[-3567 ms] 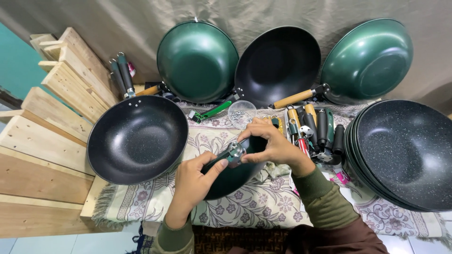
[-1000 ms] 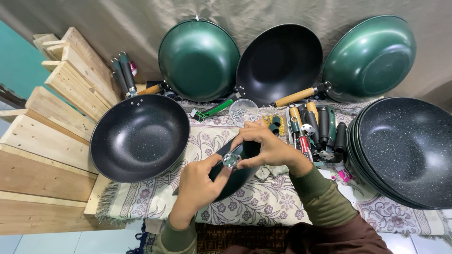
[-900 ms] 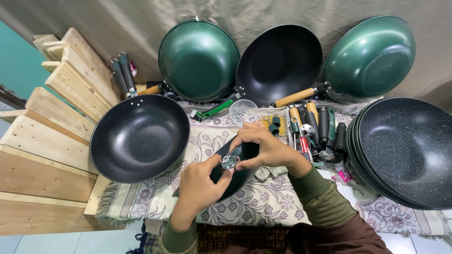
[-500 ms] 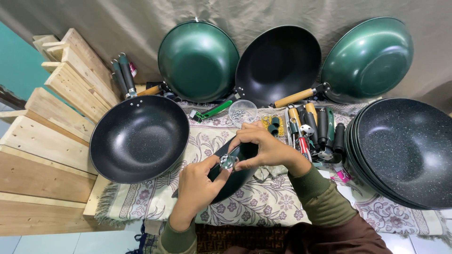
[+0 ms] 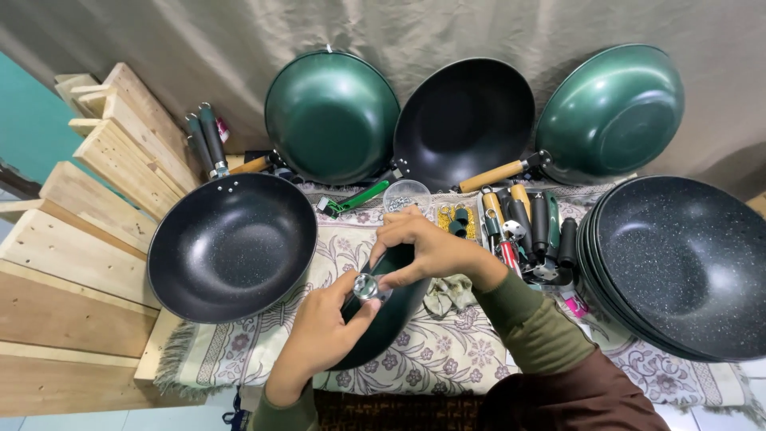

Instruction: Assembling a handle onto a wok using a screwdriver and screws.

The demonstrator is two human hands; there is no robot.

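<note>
My left hand point(image 5: 323, 335) pinches a small round silver metal fitting point(image 5: 366, 286) against the edge of a dark green pan point(image 5: 383, 319) that I hold tilted on its side over the patterned cloth point(image 5: 447, 359). My right hand point(image 5: 427, 247) grips the pan's upper edge just above the fitting, with fingers curled over the rim. Both hands touch the pan, and much of the pan is hidden behind them.
A black speckled wok point(image 5: 231, 246) sits to the left, a stack of black woks point(image 5: 678, 267) to the right. Three pans point(image 5: 467, 120) lean on the back drape. Loose handles and tools point(image 5: 527, 227), a clear cup point(image 5: 404, 194) and wooden racks point(image 5: 80, 239) surround the cloth.
The pan has turned from lying flatter to standing on edge. My hands have closed in on the silver fitting at its rim and stayed there over the last second.
</note>
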